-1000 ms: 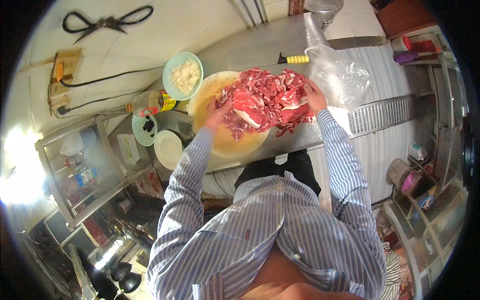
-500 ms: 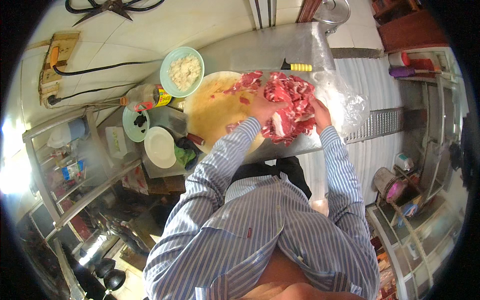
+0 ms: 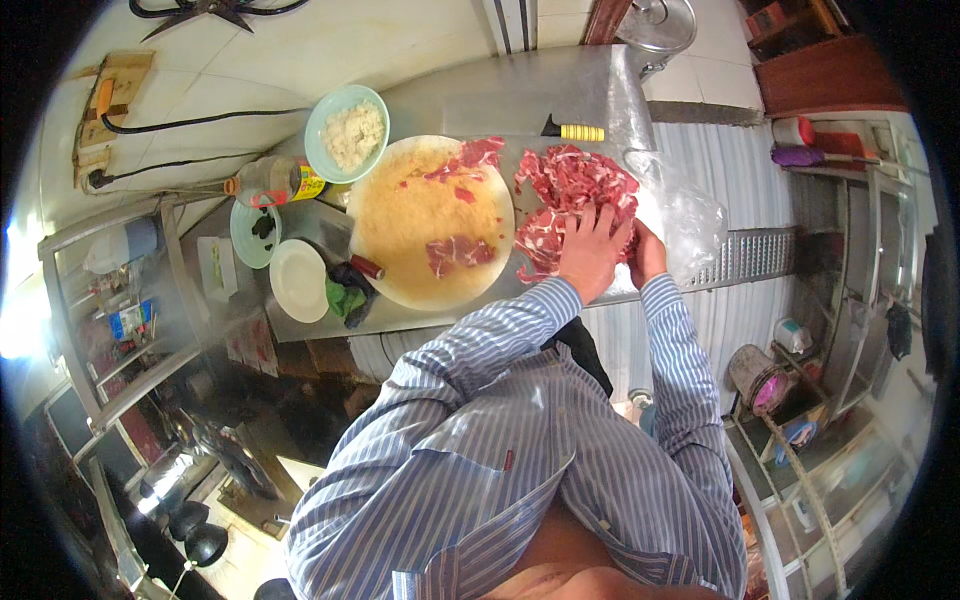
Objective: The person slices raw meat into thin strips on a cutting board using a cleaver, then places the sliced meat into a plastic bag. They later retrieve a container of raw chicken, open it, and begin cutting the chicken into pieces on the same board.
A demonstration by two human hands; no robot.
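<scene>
A pile of sliced raw red meat [image 3: 575,180] lies on the metal table at the right of the round cutting board [image 3: 395,225]. My left hand [image 3: 592,250] rests on the pile's near side, fingers stretched out and slightly spread. At the right edge of the same pile, my right hand [image 3: 648,255] has its fingers curled against the meat; their tips are partly hidden. Two pieces of meat stay on the board: one at its far edge [image 3: 475,155] and one near its right front [image 3: 460,256].
A cleaver's dark red handle [image 3: 367,267] lies beside the board. Left of it are a bowl of pale crumbly food [image 3: 347,134], a bottle [image 3: 275,182], a white plate [image 3: 298,280] and a green bowl [image 3: 256,232]. A yellow-and-black handled tool [image 3: 575,131] and clear plastic [image 3: 690,205] lie at right.
The meat between my hands has come down flat onto the table. My left hand has moved right, off the board's side, onto the pile. My right hand stays at the pile's right edge.
</scene>
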